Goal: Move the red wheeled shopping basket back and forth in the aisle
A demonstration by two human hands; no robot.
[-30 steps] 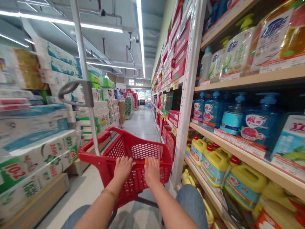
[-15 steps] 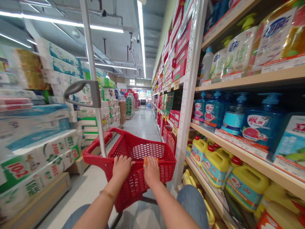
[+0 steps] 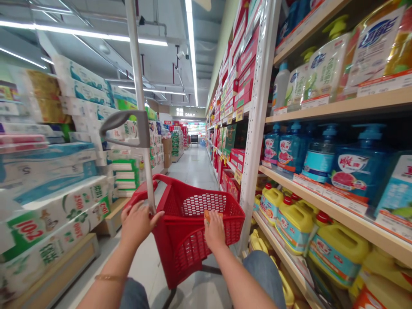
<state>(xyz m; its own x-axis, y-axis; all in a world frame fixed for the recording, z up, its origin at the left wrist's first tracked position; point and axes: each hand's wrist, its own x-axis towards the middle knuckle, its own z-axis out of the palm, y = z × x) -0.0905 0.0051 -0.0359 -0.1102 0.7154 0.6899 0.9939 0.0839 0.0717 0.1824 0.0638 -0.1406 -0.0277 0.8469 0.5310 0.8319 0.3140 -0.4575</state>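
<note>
A red plastic shopping basket cart [image 3: 193,251] with perforated sides stands tilted in front of my knees. My left hand [image 3: 137,223] lies over its red handle at the left corner, fingers spread and thumb apart, close to the foot of the silver pole [image 3: 139,77]. A grey hooked grip [image 3: 144,128] is fixed on that pole. On the near rim, my right hand [image 3: 215,231] presses its fingers over an orange cloth [image 3: 207,215]. Most of the cloth is hidden under the fingers, so its exact kind is hard to make out.
To the right, shelves [image 3: 322,107] hold pump bottles [image 3: 354,167] and yellow jugs [image 3: 337,246]. A white perforated shelf post [image 3: 255,128] stands close to the cart. Stacked tissue packs [image 3: 64,210] line the left side. A tiled aisle [image 3: 191,161] runs ahead between them.
My left hand has moved left from the near rim to the handle corner, its fingers spreading. The cart and pole have shifted right in view, and my right hand with the orange cloth too.
</note>
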